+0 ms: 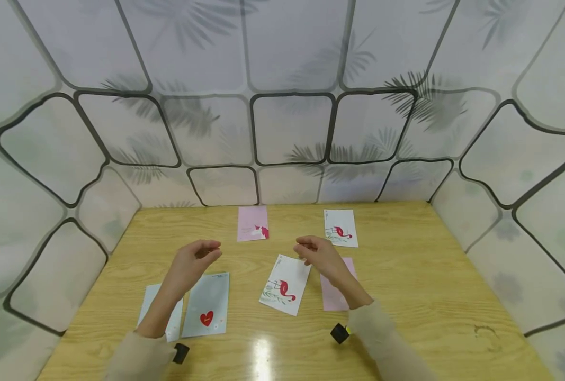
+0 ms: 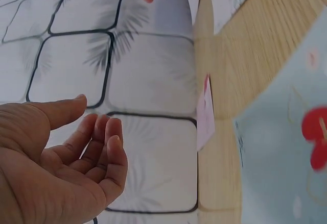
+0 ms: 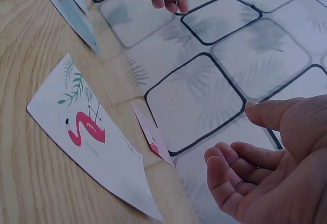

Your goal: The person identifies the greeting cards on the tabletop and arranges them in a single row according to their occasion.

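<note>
Both hands hover over the table with nothing in them. My left hand (image 1: 193,264) hangs above the far end of a blue-grey card with a red heart (image 1: 207,306), its fingers loosely bent and thumb apart in the left wrist view. My right hand (image 1: 324,258) is above a pink card (image 1: 333,292), which the hand and forearm partly cover. Between the hands lies a tilted white flamingo card (image 1: 286,286). A second white flamingo card (image 1: 340,227) lies just beyond the right hand. In the right wrist view the right fingers (image 3: 225,178) curl loosely around bare air.
A pale blue card (image 1: 173,323) lies partly under the left forearm in the head view. A pink unicorn card (image 1: 252,223) sits near the table's back edge. Patterned fabric walls (image 1: 292,129) enclose the wooden table (image 1: 415,275) at the back and sides.
</note>
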`<state>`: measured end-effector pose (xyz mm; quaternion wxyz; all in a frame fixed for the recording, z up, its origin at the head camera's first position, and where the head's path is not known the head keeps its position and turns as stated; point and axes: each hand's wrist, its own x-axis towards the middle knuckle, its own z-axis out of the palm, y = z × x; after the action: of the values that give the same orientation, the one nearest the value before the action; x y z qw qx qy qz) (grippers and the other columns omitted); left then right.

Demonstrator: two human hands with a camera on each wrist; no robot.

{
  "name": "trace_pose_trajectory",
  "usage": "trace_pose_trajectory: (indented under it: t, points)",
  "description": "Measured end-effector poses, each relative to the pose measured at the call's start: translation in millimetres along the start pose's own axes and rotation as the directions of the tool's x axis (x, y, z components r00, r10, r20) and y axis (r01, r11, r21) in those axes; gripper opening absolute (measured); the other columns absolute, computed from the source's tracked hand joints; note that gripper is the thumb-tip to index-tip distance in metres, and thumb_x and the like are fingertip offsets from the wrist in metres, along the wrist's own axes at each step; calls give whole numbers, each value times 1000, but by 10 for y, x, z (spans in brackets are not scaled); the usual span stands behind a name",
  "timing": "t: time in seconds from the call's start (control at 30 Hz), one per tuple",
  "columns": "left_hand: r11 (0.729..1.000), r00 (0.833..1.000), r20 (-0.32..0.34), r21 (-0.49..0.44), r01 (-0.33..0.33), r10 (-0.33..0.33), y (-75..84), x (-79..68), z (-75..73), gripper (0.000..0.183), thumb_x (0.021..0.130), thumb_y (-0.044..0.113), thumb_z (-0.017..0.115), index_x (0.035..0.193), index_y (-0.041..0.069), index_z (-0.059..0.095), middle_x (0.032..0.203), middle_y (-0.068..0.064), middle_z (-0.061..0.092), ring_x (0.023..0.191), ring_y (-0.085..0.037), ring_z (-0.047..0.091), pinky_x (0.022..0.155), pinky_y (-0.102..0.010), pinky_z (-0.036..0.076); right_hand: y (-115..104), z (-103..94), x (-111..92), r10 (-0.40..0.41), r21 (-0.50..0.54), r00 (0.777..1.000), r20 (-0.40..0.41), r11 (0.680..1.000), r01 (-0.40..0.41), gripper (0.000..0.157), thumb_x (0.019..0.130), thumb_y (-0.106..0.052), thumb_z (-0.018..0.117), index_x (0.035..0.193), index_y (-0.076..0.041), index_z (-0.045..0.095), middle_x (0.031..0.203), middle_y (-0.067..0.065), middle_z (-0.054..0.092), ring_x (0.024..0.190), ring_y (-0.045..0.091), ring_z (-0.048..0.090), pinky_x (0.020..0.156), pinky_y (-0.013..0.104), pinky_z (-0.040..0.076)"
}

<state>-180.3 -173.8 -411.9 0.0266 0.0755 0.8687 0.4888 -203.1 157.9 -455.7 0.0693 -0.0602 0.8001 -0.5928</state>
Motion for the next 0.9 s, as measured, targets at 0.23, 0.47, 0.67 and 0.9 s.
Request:
trace_pose_trajectory:
  t: [0.23,0.47,0.67,0.9]
  points:
    - [999,1000,14,-43,2,-1,139,167,327,31,103,16,66,128,-2,67,117,-14,71,112,-31,65,91,-39,55,90,-194,-74,7,-102,999,-39,995,-11,50,102,-27,67,140,4,58,123,12,70,108,26,67,89,45,58]
    - [998,1000,28,-64,10,-8,179,232,625,27,100,12,69,124,-1,69,110,-10,72,105,-27,66,86,-36,56,211,-276,-106,17,-185,999,-51,982,-26,50,101,-24,68,138,8,59,120,14,71,102,25,67,81,34,58]
    - [996,999,36,-82,-28,31,124,346,850,28,99,7,70,124,-6,69,107,-10,72,105,-29,66,90,-41,56,249,-304,-149,29,-217,998,-64,975,-42,48,100,-23,70,135,9,60,116,13,71,101,23,66,80,33,57]
    - [997,999,24,-62,-46,48,95,517,1102,28,96,5,72,120,-9,69,105,-14,72,99,-29,67,87,-40,57,306,-260,-160,20,-264,996,-87,964,-43,42,98,-20,73,127,8,65,106,10,72,95,22,66,72,30,55]
